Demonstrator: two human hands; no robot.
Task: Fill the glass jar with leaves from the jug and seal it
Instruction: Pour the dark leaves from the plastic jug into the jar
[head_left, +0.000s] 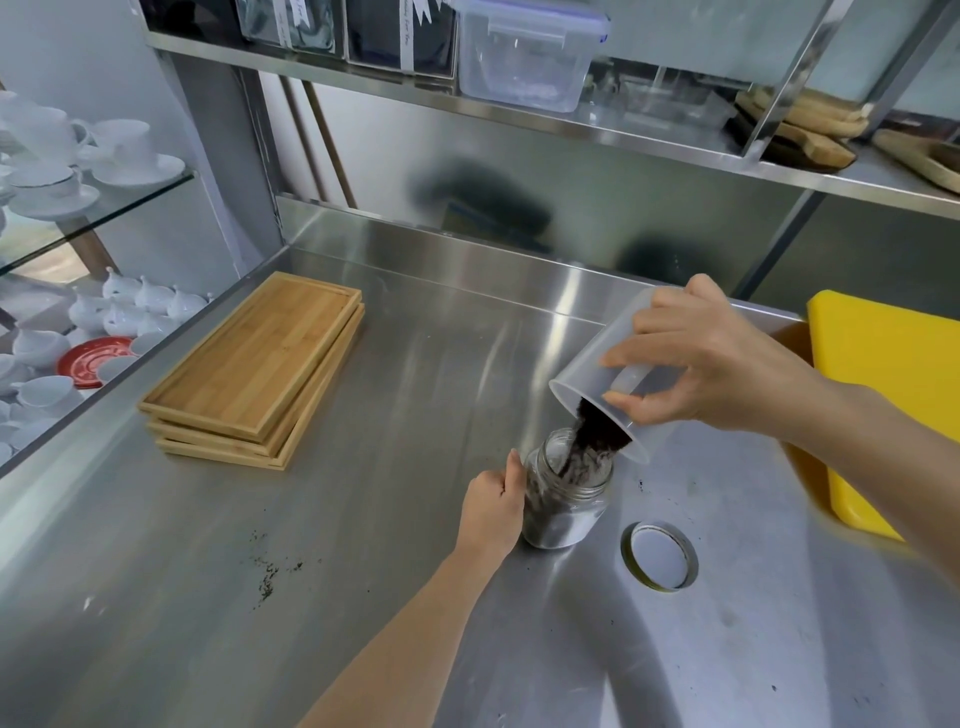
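My right grip (711, 364) is wrapped around the translucent jug (613, 364) — fingers spread over its wall, tipping it so dark leaves (592, 441) spill into the glass jar (566, 499). My left grip (493, 504) clasps the jar's side, holding it upright on the steel worktop (363, 519). The lid (660, 555) lies just beside the jar — upturned, untouched.

Brushed steel counter (363, 519), clear glass jar (566, 519), frosted plastic jug (587, 374), matt bamboo trays (254, 358).
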